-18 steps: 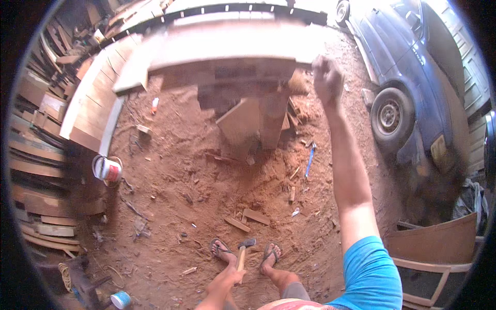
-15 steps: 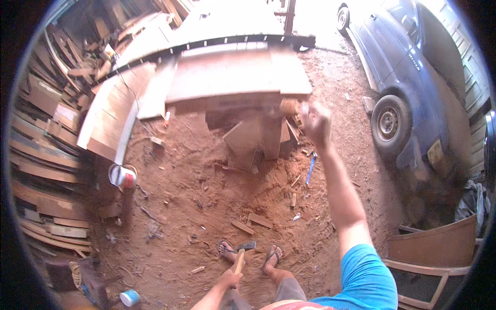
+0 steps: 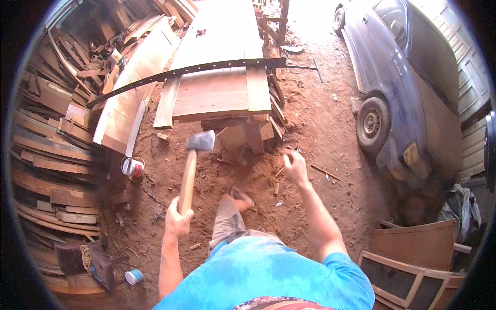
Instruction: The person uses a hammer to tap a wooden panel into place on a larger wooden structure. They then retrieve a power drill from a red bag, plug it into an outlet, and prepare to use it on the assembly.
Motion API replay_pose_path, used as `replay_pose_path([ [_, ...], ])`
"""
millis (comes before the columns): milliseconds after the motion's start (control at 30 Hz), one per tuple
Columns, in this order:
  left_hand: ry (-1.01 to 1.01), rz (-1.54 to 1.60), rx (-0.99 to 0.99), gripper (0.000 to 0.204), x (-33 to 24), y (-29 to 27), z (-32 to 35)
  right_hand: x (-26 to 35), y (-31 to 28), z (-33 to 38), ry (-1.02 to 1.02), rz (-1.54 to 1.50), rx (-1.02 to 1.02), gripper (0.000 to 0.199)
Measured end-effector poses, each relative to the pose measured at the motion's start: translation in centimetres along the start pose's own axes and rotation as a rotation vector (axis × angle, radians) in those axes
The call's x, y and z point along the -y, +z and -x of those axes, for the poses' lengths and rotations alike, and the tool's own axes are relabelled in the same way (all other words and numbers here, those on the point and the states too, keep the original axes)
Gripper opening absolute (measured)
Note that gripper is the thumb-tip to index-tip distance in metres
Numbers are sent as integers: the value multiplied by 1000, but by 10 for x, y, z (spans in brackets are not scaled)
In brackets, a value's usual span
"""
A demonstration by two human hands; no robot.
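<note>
My left hand (image 3: 179, 219) is closed round the wooden handle of a hammer (image 3: 189, 178), whose grey head is raised and slightly blurred. To the right, my right hand (image 3: 295, 168) hangs over the dirt floor with its fingers curled in; whatever they may hold is too small to make out. Ahead of both hands stands a wooden panel (image 3: 212, 98) with lighter side pieces, propped on wooden supports (image 3: 248, 137). Across it lies a long black bar (image 3: 206, 68) with a row of holes. Neither hand touches the panel.
Stacked boards (image 3: 57, 170) line the left side. A long plank (image 3: 121, 111) and a white bucket (image 3: 133, 168) are near them. A blue car (image 3: 408, 98) stands at right, with wooden frames (image 3: 408, 279) behind it. Wood scraps litter the dirt floor (image 3: 206, 217).
The hammer has come up and forward in my left hand. My right hand has drawn back from the panel's right corner. One of my legs now reaches forward.
</note>
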State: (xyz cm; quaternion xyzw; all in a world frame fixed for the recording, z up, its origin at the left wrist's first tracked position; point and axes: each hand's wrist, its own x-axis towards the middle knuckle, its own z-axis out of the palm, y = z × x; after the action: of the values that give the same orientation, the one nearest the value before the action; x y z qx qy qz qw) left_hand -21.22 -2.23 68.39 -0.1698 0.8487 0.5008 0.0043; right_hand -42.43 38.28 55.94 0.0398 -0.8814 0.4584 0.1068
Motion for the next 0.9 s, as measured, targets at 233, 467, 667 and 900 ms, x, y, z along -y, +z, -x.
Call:
replay_pose_path([
  [233, 105, -7, -129, 62, -24, 6, -167, 50, 74, -225, -185, 145, 251, 28],
  [467, 44, -189, -121, 67, -40, 26, -329, 38, 172, -361, -242, 505, 370, 41],
  [667, 63, -392, -54, 70, -51, 14, -394, 44, 189, -375, -311, 706, 505, 48],
  [900, 22, -552, -41, 68, -49, 8, -433, 51, 154, -331, -427, 594, 553, 57],
])
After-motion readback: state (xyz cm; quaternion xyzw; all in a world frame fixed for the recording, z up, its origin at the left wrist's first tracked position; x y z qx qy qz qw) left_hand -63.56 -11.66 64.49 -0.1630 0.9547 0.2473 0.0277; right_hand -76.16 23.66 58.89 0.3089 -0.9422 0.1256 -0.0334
